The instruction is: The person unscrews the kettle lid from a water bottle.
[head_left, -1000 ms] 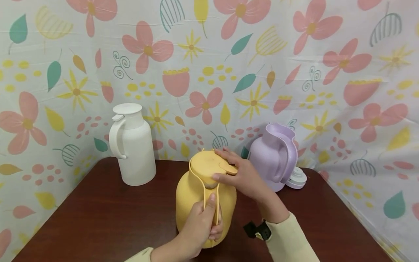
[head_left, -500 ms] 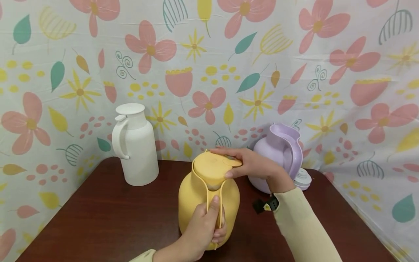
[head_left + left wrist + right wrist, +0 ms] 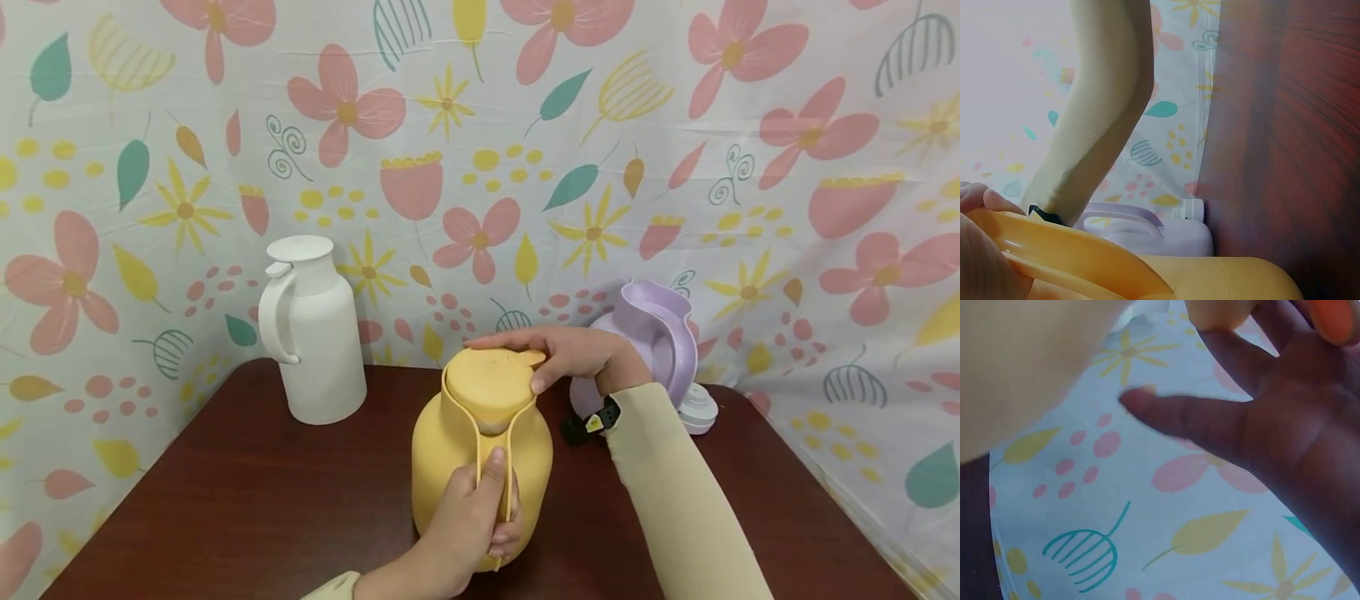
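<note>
Yellow thermos jug upright on surface; left hand clasping near-side handle; right hand at right of lid, fingers along far edge (grip unclear).

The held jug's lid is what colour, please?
The lid is yellow, clearest in the head view.

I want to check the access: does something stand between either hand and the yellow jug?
Nothing visible does: the left hand grips the handle of the yellow jug, and the right hand is at its lid. The purple jug stands farther back.
</note>
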### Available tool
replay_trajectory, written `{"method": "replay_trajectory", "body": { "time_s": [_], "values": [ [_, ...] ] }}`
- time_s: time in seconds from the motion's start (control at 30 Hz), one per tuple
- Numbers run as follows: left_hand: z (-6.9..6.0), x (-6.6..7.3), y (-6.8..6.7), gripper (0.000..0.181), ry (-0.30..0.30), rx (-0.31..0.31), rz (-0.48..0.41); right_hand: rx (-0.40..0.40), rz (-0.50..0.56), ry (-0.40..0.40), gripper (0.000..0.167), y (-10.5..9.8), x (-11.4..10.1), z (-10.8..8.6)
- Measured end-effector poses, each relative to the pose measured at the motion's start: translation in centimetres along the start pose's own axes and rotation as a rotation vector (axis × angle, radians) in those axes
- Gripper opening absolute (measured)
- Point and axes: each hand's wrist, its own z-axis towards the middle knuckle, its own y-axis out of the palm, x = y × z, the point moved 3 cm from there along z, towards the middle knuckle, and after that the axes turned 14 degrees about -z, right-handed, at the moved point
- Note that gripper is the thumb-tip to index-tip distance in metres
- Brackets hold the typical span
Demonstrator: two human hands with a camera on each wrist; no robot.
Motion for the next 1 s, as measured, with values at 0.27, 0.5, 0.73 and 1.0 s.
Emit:
{"method": "replay_trajectory", "body": {
  "time_s": [0.27, 0.5, 0.73, 1.0],
  "values": [
    [0.0, 0.0, -0.2, 0.066, 0.013, 0.000, -0.009, -0.073, -0.056, 0.098, 0.091, -1.0, -1.2, 0.2],
    [0.0, -0.2, -0.1, 0.064, 0.012, 0.021, -0.030, 0.612, -0.322, 0.259, 0.072, 1.9, -3.5, -1.9],
    [0.1, -0.4, 0.1, 0.064, -0.002, 0.034, -0.030, 1.342, -0.502, 0.382, 0.044, 12.0, -4.2, -3.2],
    [0.1, -0.4, -0.1, 0.067, 0.006, 0.014, -0.027, 1.342, -0.503, 0.497, 0.061, 14.7, -4.4, -1.8]
  ]
}}
